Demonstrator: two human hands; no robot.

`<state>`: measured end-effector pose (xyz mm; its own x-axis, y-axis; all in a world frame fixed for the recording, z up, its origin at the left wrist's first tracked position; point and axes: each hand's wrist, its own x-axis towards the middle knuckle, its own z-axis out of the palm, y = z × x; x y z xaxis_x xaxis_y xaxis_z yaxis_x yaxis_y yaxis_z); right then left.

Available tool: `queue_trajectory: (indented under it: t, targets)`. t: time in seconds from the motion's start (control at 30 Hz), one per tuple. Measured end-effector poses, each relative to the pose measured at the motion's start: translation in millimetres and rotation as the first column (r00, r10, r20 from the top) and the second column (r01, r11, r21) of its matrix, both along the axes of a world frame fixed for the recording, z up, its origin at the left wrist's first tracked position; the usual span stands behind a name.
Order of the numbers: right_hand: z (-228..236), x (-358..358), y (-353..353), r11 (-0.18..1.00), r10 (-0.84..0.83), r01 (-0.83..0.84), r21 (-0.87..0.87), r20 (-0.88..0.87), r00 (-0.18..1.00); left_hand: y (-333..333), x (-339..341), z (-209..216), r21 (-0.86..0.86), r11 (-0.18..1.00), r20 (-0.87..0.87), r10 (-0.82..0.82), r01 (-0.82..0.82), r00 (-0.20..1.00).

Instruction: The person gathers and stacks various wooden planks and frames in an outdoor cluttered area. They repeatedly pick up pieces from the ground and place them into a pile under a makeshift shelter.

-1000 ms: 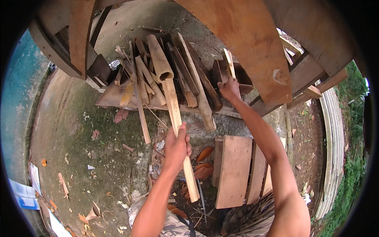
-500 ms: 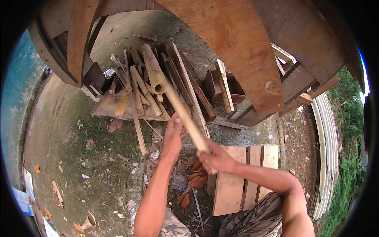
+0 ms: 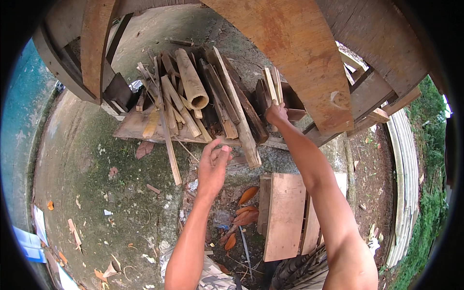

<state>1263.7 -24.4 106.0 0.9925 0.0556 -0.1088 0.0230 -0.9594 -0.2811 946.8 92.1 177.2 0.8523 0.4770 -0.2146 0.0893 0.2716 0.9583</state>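
My right hand (image 3: 277,114) reaches forward to a dark wooden box (image 3: 296,114), its fingers closed around the lower end of a pale wooden strip (image 3: 268,83). Another pale strip (image 3: 277,83) stands right beside it, leaning on the box. My left hand (image 3: 212,164) is held above the ground in front of the wood pile, with nothing in it and its fingers loosely apart. Nearest to it are the ends of several boards and sticks, among them a long pale board (image 3: 238,118) and a hollow bamboo tube (image 3: 192,79).
Large curved plywood panels (image 3: 290,53) hang over the far side. A slatted wooden seat (image 3: 284,217) stands close to my legs. Dry leaves (image 3: 246,216) and scraps lie on the mossy concrete (image 3: 130,193). Corrugated sheets (image 3: 402,183) run along the right.
My right hand has carried the pale wooden strip from in front of me, forward and right, to the box beside the other strip. My left hand stays in nearly the same place.
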Motion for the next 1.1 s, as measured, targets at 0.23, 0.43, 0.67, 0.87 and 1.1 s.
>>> queue_trajectory:
  t: [0.23,0.43,0.67,0.87,1.1]
  targets:
    - [-3.8,-3.6,-4.9,0.970,0.036,-0.013,-0.243,0.090,0.995,1.1,-3.3,-3.5,-0.002,0.999,-0.006,0.036,-0.036,0.999]
    - [-10.0,5.4,-16.6,0.992,-0.118,0.122,0.017,-0.131,0.984,0.5,-5.7,1.3,0.014,1.000,-0.008,0.024,-0.024,1.000]
    - [-18.4,42.9,-31.6,0.991,-0.133,0.133,-0.016,0.021,0.991,1.9,-8.0,4.5,0.032,0.999,-0.065,0.016,-0.014,0.998]
    - [-22.4,62.5,-44.6,0.971,-0.163,0.117,-0.211,-0.216,0.963,-2.5,-6.1,-0.6,-0.007,0.999,-0.005,0.048,-0.048,0.999]
    - [-21.2,12.9,-25.2,0.948,0.107,-0.128,-0.292,-0.086,0.991,-12.1,2.1,-10.3,0.073,0.997,-0.030,0.027,-0.024,0.999]
